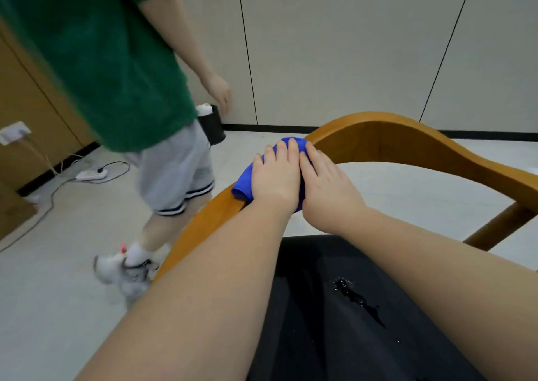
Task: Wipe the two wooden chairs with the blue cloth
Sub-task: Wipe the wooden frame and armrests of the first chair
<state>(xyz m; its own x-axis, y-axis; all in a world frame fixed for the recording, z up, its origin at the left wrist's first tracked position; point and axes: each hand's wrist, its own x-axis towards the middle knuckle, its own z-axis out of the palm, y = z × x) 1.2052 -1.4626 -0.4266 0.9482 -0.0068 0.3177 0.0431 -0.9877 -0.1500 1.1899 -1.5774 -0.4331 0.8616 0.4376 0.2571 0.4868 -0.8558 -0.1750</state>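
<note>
Two hands press the blue cloth (241, 187) onto the wooden chair (201, 223). The left hand (273, 177) and, touching it, the right hand (326, 184) lay their fingers (281, 150) flat and released over the cloth, gripping nothing. Keep the pressure even and slide both together along the bare top rail (378, 131) right of the fingers.

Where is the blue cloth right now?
Head view, centre: the blue cloth lies on the wooden chair, at the left bend of its top rail, pressed under the left hand and right hand.
</note>
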